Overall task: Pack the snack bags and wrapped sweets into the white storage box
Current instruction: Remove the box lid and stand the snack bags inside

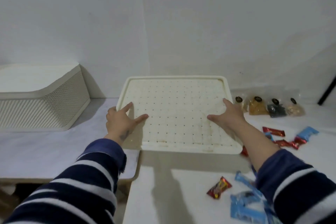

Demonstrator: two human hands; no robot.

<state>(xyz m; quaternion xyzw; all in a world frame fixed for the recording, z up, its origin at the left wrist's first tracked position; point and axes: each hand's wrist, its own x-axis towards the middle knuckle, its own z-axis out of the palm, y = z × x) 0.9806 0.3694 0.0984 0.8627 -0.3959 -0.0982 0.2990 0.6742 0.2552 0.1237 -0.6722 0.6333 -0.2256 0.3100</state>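
Note:
A flat white lid (pixel 174 114) with rows of small holes hovers tilted over the table and casts a shadow below it. My left hand (pixel 120 122) grips its left edge, and my right hand (pixel 229 116) holds its right side, fingers spread on top. The white storage box (pixel 41 107), with mesh-patterned walls, stands at the far left. Several clear snack bags (pixel 258 105) line up against the wall at the right. Red wrapped sweets (pixel 219 187) and blue ones (pixel 307 132) lie scattered on the right.
The box stands on a lower grey-topped table (pixel 45 151); the sweets lie on a white table (pixel 172 196) beside it. More blue packets (pixel 245 205) lie under my right sleeve. A black bar (pixel 327 91) leans at the far right. A white wall is close behind.

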